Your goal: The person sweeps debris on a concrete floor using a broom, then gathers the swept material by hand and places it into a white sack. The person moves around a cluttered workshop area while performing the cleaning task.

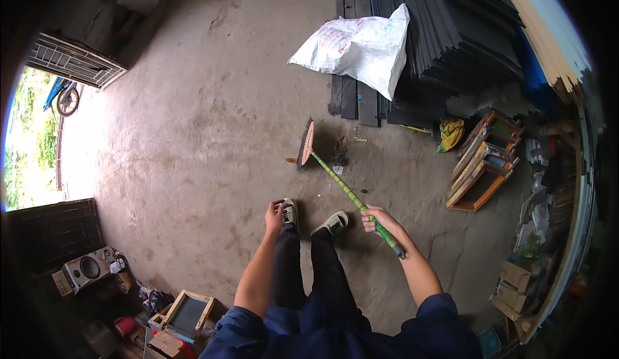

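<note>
A broom with a green banded handle (348,192) slants away from me across the middle. My right hand (379,221) is wrapped round the handle near its upper end. The broom's pink head (308,145) and dark bristles rest on the concrete floor ahead of my feet. A small brown scrap (291,160) lies just left of the bristles. Dark debris (340,156) is scattered right of the head. My left hand (275,217) hangs free above my left shoe (290,214), its fingers loosely bent and apart, with nothing visible in them.
Stacked dark boards (438,43) stand far right, a white sack (361,46) on them. Wooden frames (483,165) and a yellow bag (451,133) lie at right. Boxes (516,275) line the right wall. A speaker (90,267) and another frame (187,314) sit near left.
</note>
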Tool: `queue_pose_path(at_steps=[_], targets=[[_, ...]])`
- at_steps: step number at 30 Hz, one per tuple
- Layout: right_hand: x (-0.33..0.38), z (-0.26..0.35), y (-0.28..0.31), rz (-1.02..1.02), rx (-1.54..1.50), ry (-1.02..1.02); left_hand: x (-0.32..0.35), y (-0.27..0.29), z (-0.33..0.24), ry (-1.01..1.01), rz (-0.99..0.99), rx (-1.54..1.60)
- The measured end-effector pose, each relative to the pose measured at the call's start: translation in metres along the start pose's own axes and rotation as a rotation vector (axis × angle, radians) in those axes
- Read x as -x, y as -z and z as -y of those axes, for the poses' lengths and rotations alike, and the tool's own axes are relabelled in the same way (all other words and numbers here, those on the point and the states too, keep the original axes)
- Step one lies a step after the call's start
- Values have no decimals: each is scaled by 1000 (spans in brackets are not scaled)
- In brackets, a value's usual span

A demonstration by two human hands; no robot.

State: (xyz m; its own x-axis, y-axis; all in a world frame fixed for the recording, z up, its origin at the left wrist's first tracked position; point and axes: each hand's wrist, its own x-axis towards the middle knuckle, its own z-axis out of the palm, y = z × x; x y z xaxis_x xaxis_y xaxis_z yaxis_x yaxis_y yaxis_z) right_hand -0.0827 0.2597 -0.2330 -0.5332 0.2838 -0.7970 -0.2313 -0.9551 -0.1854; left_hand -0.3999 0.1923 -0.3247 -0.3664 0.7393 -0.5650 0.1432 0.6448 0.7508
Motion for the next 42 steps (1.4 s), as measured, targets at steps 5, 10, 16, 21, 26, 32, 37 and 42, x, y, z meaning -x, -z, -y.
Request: queue_pose_path(at_steps=[5,10,16,21,26,32,37,42], targets=[[14,7,9,-78,152,-68,13,14,12,74,-9,-16],[64,39,33,-256,341,-84,29,19,31,90,16,16],[96,42,3,-354,532,17,39,22,39,95,21,-18],[112,7,-13,-338,566,-49,36,25,46,85,43,-29],[94,-22,-15,-436,933,-105,20,26,35,3,122,-2],[67,8,-1,-566,1133,20,10,41,31,-26,160,-52],[77,11,-22,-566,1193,43,8,59,45,-5,132,-113],[145,-20,-58,-529,1272,-64,19,78,54,24,142,-130]])
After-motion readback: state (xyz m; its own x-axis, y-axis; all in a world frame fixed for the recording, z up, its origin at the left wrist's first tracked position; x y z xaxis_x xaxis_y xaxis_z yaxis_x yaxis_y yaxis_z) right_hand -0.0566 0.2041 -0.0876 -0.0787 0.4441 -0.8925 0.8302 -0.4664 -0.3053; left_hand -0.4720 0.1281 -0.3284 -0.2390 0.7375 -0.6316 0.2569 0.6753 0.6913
